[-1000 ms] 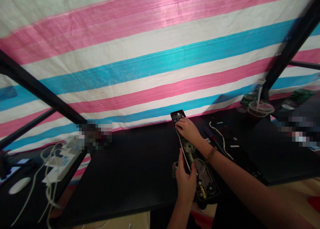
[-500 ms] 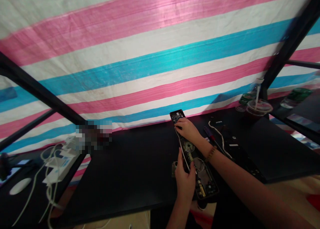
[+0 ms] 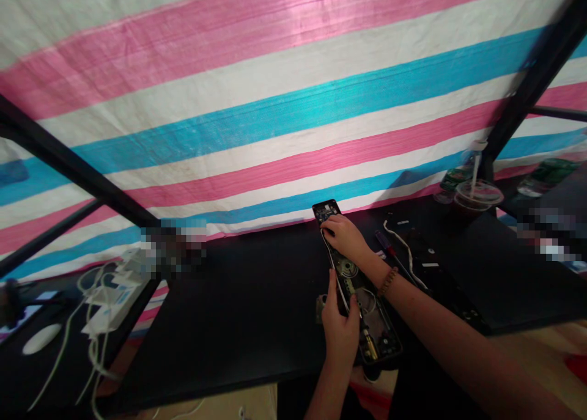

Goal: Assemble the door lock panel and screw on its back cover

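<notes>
A long, narrow opened electronic device (image 3: 385,328) lies at a slant on the black table, its inside facing up. A circuit board shows at its far end, a round coil-like part in the middle and a gold cylinder (image 3: 370,346) at the near end. Along its left edge runs a thin white cable (image 3: 334,264). My left hand (image 3: 340,328) grips that edge, index finger outside and thumb over the inside, with the cable passing between them. Near the far end, my right hand (image 3: 342,233) has its fingertips closed on the cable's upper end; the exact contact is hidden.
Right of the device lie a screwdriver (image 3: 385,244), a white braided cord (image 3: 403,243) and dark flat parts (image 3: 452,291). A lidded cup with straw (image 3: 477,195) and a bottle (image 3: 461,175) stand behind. At left are tangled cables, a power strip (image 3: 110,310) and a white mouse (image 3: 42,339).
The view has shifted very slightly. Both hands keep nearly the same places on the device and cable.
</notes>
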A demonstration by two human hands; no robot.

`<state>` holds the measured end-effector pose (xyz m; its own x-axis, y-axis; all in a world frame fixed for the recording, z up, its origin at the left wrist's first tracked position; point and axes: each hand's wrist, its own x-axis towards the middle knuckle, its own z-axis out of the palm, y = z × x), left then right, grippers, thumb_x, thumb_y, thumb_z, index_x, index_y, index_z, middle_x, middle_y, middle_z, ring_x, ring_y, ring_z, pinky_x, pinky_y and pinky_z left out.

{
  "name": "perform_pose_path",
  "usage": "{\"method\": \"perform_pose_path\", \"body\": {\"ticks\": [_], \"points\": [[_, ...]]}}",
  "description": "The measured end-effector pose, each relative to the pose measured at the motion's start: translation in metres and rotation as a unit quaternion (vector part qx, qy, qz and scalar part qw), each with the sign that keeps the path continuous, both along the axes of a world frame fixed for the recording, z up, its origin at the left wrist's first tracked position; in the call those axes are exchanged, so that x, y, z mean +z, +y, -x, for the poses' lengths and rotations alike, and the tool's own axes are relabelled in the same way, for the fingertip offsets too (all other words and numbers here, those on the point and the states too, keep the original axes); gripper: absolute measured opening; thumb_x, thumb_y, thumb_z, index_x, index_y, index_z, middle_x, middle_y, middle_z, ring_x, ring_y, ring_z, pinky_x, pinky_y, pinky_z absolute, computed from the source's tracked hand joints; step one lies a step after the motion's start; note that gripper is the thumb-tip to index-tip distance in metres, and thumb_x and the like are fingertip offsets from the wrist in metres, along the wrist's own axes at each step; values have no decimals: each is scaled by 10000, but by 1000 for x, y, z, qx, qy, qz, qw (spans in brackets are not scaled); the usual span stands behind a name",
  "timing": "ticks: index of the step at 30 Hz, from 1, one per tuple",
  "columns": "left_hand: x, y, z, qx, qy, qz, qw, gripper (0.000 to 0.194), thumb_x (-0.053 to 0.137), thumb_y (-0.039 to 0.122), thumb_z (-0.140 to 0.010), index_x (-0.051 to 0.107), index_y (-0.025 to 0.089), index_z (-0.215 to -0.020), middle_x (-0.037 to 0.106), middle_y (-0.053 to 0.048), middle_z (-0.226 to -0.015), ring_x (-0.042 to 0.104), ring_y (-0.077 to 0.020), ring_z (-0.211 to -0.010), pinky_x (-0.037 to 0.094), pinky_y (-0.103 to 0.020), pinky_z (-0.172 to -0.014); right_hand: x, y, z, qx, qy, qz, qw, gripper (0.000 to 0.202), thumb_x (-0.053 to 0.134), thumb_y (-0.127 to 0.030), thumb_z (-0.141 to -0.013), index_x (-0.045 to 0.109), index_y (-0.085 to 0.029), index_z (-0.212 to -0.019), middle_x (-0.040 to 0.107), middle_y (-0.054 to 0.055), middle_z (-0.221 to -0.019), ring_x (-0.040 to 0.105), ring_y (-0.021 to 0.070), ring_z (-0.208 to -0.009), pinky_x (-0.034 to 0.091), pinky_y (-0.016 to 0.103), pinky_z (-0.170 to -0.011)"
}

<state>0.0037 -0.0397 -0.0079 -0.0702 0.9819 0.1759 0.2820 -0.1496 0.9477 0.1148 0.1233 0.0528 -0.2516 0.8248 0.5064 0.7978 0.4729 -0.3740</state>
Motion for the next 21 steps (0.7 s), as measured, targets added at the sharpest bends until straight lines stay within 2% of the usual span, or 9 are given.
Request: {"method": "perform_pose_path", "body": {"ticks": [10, 15, 21], "points": [[1, 0, 1, 9, 12, -6, 1000, 640, 590, 197, -902, 456, 221, -1528, 595, -116, -1477, 630, -259, -1282, 478, -403, -1090, 2, -2, 1, -4, -23, 7, 1000, 147, 600, -113, -933, 732, -177, -945, 686, 89, -975, 605, 227, -954, 460, 336, -914], [-1, 0, 1, 11, 2, -3, 1000, 591, 551, 216, -946, 453, 216, -1529, 610, -123, -1461, 628, -253, -1286, 482, -399, -1088, 3, 0, 1, -1, -23, 10, 1000, 145, 603, -99, -926, 727, -173, -926, 675, 88, -985, 606, 220, -941, 463, 328, -903], [-1, -1, 1, 11, 9, -12, 1000, 538, 518, 214, -958, 503, 232, -1496, 559, -96, -1514, 563, -241, -1366, 440, -377, -1138, 1, -1, 0, -4, -20, 9, 1000, 149, 601, -104, -928, 728, -179, -944, 669, 82, -979, 603, 218, -934, 461, 325, -892]]}}
